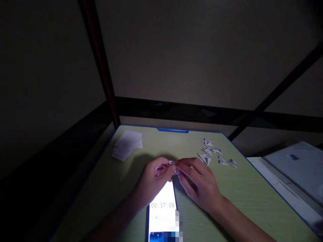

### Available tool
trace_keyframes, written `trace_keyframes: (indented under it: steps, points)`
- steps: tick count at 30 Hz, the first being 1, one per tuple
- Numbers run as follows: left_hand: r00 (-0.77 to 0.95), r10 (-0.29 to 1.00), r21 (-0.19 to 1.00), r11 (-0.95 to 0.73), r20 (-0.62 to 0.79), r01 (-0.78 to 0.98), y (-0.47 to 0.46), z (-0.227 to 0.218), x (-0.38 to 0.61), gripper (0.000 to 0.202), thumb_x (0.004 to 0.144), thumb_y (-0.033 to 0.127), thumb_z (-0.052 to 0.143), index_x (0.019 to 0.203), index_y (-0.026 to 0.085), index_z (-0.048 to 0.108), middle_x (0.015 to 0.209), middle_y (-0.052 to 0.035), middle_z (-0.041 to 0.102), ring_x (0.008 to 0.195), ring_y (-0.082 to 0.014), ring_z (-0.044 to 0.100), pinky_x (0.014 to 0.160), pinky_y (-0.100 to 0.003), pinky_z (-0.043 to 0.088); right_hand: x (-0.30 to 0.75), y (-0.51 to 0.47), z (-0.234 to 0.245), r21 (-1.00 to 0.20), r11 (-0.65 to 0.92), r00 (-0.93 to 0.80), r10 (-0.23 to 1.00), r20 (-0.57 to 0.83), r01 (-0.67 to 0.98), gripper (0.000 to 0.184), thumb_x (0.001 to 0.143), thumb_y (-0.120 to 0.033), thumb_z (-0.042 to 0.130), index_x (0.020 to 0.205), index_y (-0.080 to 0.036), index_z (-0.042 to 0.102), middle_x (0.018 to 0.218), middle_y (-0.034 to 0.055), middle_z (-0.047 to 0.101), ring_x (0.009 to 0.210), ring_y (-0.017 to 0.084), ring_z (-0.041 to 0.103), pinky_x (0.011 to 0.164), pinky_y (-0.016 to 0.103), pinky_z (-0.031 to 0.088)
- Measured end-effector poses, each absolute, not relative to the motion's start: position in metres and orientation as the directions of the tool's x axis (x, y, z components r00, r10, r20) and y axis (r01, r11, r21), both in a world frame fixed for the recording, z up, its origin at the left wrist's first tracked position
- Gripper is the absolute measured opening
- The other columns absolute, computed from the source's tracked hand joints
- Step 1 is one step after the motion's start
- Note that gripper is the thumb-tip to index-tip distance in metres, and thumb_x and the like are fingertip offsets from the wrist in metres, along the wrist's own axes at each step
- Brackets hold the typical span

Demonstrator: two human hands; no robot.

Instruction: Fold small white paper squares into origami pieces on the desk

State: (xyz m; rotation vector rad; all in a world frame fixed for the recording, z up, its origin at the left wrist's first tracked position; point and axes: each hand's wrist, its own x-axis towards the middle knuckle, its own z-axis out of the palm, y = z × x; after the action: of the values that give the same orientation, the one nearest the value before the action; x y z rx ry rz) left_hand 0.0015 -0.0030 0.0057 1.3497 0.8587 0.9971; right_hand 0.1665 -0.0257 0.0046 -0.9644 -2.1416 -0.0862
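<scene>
A small folded piece of white paper [176, 170] is pinched between my two hands, above the table's middle; most of it is hidden by fingers. My left hand [157, 174] is closed, with thumb and forefinger on the paper's left side. From the right, my right hand [199, 181] grips the same paper with its fingertips. Beneath my hands lies a lit phone [163, 196] with a timer reading 00:37:08. Several small folded paper shapes [207, 151] are spread on the table to the right, beyond my right hand.
A loose stack of white paper sheets [128, 141] lies at the table's back left. The green table [101, 201] has a blue rim and a blue tray or handle [173, 130] at its far edge. Off to the right sits a large pale flat box-like object [297, 168]. Dark walls stand behind.
</scene>
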Motion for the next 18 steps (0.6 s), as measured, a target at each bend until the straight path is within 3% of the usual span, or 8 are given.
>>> trace_keyframes:
  steps: [4, 7, 12, 18]
  points:
    - [0.373, 0.923, 0.995, -0.066, 0.091, -0.079, -0.003, 0.005, 0.002, 0.013, 0.08, 0.025, 0.054, 0.078, 0.013, 0.056, 0.07, -0.0021, 0.061, 0.061, -0.0109, 0.056, 0.056, -0.022, 0.046, 0.167, -0.025, 0.006, -0.169, 0.711, -0.439, 0.584, 0.683, 0.683, 0.028, 0.079, -0.009, 0.057, 0.107, -0.016, 0.058, 0.094, 0.0102, 0.063, 0.079, 0.019, 0.054, 0.065, 0.035, 0.047]
    - [0.375, 0.921, 0.994, -0.087, 0.105, -0.064, -0.003, 0.006, 0.001, 0.012, 0.079, 0.025, 0.054, 0.078, 0.013, 0.057, 0.068, -0.0012, 0.06, 0.058, -0.0106, 0.055, 0.054, -0.021, 0.045, 0.167, -0.025, 0.006, -0.19, 0.712, -0.431, 0.591, 0.682, 0.676, 0.029, 0.079, -0.009, 0.057, 0.107, -0.017, 0.057, 0.094, 0.0094, 0.064, 0.079, 0.019, 0.055, 0.066, 0.036, 0.047]
    - [0.345, 0.931, 0.992, -0.12, 0.123, -0.031, -0.003, 0.006, 0.002, 0.014, 0.082, 0.025, 0.049, 0.075, 0.014, 0.056, 0.061, 0.0012, 0.056, 0.053, -0.0097, 0.053, 0.05, -0.02, 0.044, 0.164, -0.027, 0.004, -0.363, 0.721, -0.357, 0.637, 0.683, 0.59, 0.035, 0.077, -0.005, 0.057, 0.108, -0.021, 0.057, 0.094, 0.0066, 0.063, 0.082, 0.018, 0.056, 0.068, 0.035, 0.049]
    - [0.354, 0.927, 0.991, -0.133, 0.126, -0.005, -0.004, 0.005, 0.002, 0.019, 0.084, 0.027, 0.048, 0.072, 0.015, 0.057, 0.059, 0.0013, 0.056, 0.055, -0.0103, 0.054, 0.052, -0.021, 0.044, 0.157, -0.029, 0.005, -0.576, 0.653, -0.214, 0.732, 0.647, 0.492, 0.027, 0.077, -0.008, 0.059, 0.101, -0.021, 0.06, 0.086, 0.0037, 0.063, 0.077, 0.016, 0.057, 0.064, 0.032, 0.049]
